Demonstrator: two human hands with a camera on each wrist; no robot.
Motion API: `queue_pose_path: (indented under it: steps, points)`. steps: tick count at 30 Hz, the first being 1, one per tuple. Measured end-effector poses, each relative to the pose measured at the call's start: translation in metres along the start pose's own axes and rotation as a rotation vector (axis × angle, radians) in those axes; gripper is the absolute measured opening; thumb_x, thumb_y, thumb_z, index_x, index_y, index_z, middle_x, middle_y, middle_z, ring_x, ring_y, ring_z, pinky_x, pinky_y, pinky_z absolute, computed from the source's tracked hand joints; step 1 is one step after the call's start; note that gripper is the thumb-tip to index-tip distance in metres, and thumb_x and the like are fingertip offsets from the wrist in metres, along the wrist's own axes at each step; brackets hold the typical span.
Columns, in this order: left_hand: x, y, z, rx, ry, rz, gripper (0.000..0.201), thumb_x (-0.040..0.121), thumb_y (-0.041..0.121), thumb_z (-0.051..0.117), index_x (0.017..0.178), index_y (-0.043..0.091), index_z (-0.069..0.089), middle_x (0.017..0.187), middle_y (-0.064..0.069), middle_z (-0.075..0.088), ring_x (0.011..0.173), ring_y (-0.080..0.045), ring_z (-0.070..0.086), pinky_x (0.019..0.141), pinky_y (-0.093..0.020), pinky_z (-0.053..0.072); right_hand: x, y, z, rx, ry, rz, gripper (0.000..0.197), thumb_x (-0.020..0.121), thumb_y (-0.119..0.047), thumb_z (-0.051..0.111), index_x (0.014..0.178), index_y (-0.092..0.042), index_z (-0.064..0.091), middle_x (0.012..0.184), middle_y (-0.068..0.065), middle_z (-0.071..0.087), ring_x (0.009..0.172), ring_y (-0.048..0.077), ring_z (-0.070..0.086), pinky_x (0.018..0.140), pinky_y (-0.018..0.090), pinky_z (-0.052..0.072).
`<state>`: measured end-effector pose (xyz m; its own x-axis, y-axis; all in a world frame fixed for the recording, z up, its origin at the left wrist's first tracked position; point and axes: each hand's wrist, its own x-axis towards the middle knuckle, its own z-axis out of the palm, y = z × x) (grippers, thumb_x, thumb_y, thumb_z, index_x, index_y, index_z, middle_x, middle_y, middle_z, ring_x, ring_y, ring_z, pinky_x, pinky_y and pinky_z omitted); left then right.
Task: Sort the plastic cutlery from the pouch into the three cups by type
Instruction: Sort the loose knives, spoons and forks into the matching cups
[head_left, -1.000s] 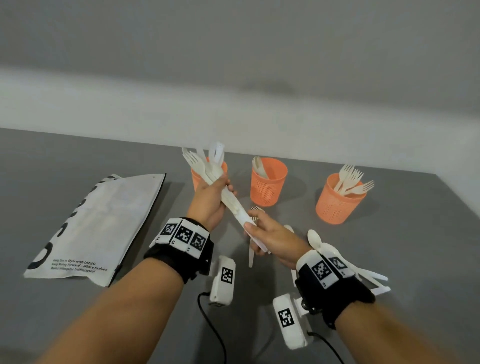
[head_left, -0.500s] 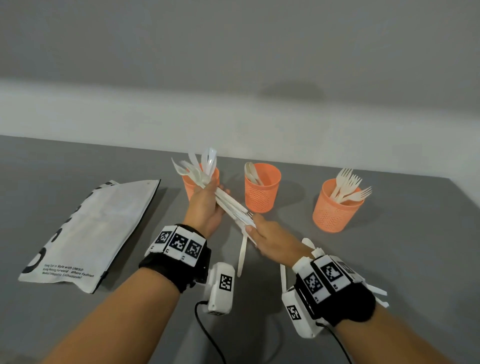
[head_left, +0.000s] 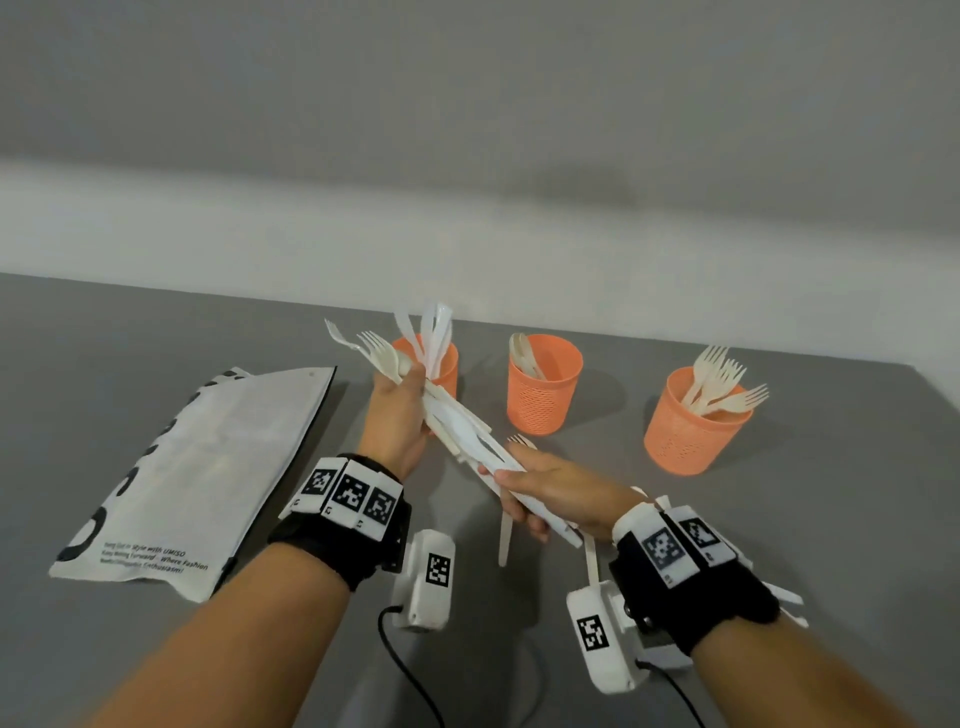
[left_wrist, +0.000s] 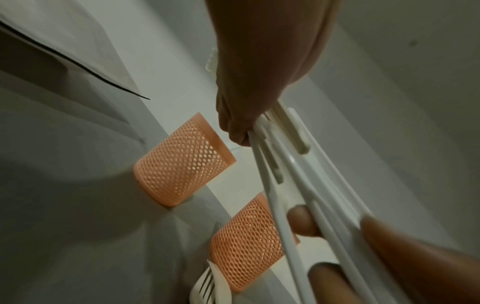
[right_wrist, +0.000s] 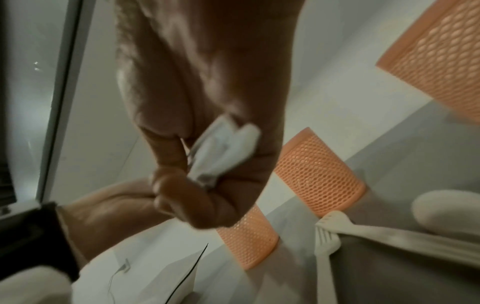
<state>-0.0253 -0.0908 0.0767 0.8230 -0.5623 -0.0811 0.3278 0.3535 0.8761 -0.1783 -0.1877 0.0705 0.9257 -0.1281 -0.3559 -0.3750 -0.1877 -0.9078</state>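
head view: both hands (head_left: 400, 421) still around cutlery bundle (head_left: 467, 441), right further down.

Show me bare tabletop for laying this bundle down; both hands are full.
Free: the gap between the middle cup and the fork cup, and the table beyond the pouch. Crowded: loose cutlery under the right hand.

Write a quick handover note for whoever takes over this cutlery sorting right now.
Left hand grips the upper end of a mixed bundle of white plastic cutlery; right hand grips its handle end.
White printed pouch lies flat at left.
Done: forks in the right orange mesh cup, spoons in the middle orange mesh cup; the left orange mesh cup holds white pieces.
Left: sort the bundle, plus loose cutlery on the grey table.
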Motion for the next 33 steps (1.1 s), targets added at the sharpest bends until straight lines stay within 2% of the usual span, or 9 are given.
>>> queue_pose_path:
  steps: [2, 4, 7, 10, 14, 19, 23, 28, 33]
  points:
    - [0.005, 0.002, -0.007, 0.028, -0.022, 0.007, 0.027, 0.100, 0.008, 0.035, 0.122, 0.012, 0.050, 0.107, -0.005, 0.070, 0.098, -0.019, 0.068, 0.076, -0.031, 0.058, 0.011, -0.004, 0.010, -0.055, 0.046, -0.022, 0.019, 0.098, -0.029, 0.037, 0.110, -0.018, 0.046, 0.063, 0.001, 0.044, 0.044, 0.010, 0.036, 0.042, 0.020, 0.034]
    - [0.009, 0.011, -0.018, 0.066, 0.003, 0.016, 0.018, 0.099, 0.008, 0.036, 0.107, 0.010, 0.052, 0.085, 0.000, 0.072, 0.077, -0.014, 0.071, 0.063, -0.028, 0.057, 0.019, -0.006, 0.014, -0.076, 0.034, -0.035, 0.013, 0.099, -0.026, 0.038, 0.102, -0.019, 0.048, 0.062, 0.000, 0.044, 0.043, 0.007, 0.036, 0.041, 0.018, 0.034]
    - [0.027, 0.025, -0.047, 0.069, 0.174, 0.000, 0.009, 0.098, 0.008, 0.040, 0.106, 0.010, 0.041, 0.071, -0.002, 0.049, 0.056, -0.011, 0.055, 0.056, -0.027, 0.050, 0.023, -0.002, 0.010, -0.081, -0.041, 0.000, 0.013, 0.098, -0.018, 0.040, 0.095, -0.014, 0.053, 0.068, 0.000, 0.050, 0.046, 0.002, 0.046, 0.049, 0.018, 0.041]
    - [0.041, 0.036, -0.076, 0.037, 0.251, -0.012, 0.004, 0.096, 0.006, 0.041, 0.097, 0.010, 0.042, 0.072, -0.003, 0.041, 0.059, -0.014, 0.045, 0.068, -0.032, 0.048, 0.024, 0.002, 0.004, 0.127, -0.120, -0.006, 0.012, 0.090, -0.020, 0.050, 0.097, -0.013, 0.058, 0.069, -0.001, 0.055, 0.052, 0.005, 0.051, 0.054, 0.019, 0.045]
    - [0.040, 0.042, -0.092, 0.074, 0.200, -0.030, 0.014, 0.098, 0.005, 0.038, 0.087, 0.011, 0.044, 0.075, -0.004, 0.045, 0.064, -0.012, 0.047, 0.058, -0.023, 0.044, 0.040, -0.014, 0.000, 0.360, -0.158, -0.096, 0.024, 0.083, -0.011, 0.048, 0.106, -0.009, 0.054, 0.067, -0.002, 0.061, 0.054, 0.010, 0.055, 0.055, 0.022, 0.049]
    - [0.034, 0.035, -0.099, 0.126, 0.066, -0.080, 0.007, 0.099, 0.010, 0.039, 0.105, 0.013, 0.043, 0.073, -0.002, 0.047, 0.064, -0.011, 0.047, 0.062, -0.024, 0.043, 0.082, -0.065, -0.008, 0.520, 0.268, -0.396, 0.019, 0.097, -0.004, 0.037, 0.095, -0.015, 0.053, 0.070, -0.002, 0.065, 0.071, 0.012, 0.062, 0.079, 0.034, 0.048]
    - [0.033, 0.038, -0.099, 0.073, -0.003, -0.117, 0.009, 0.099, 0.008, 0.040, 0.106, 0.007, 0.044, 0.071, -0.003, 0.049, 0.066, -0.012, 0.050, 0.066, -0.024, 0.045, 0.125, -0.094, -0.010, 0.489, 0.467, -0.555, 0.023, 0.097, -0.001, 0.033, 0.095, -0.020, 0.047, 0.084, 0.001, 0.059, 0.094, 0.018, 0.054, 0.104, 0.043, 0.036]
    - [0.036, 0.044, -0.097, -0.027, -0.047, -0.135, 0.017, 0.098, 0.007, 0.042, 0.085, 0.007, 0.053, 0.066, -0.001, 0.054, 0.065, -0.012, 0.052, 0.070, -0.025, 0.046, 0.161, -0.089, -0.003, 0.213, 0.561, -0.371, 0.017, 0.096, -0.006, 0.040, 0.106, -0.014, 0.050, 0.112, 0.008, 0.060, 0.100, 0.017, 0.056, 0.102, 0.040, 0.043]
    - [0.036, 0.044, -0.091, -0.068, -0.106, -0.150, 0.022, 0.097, 0.003, 0.041, 0.080, 0.005, 0.055, 0.058, 0.001, 0.058, 0.058, -0.011, 0.054, 0.065, -0.024, 0.050, 0.151, -0.085, 0.000, 0.014, 0.778, -0.398, 0.048, 0.088, -0.002, 0.054, 0.133, -0.012, 0.039, 0.121, -0.001, 0.042, 0.114, 0.008, 0.042, 0.092, 0.017, 0.034]
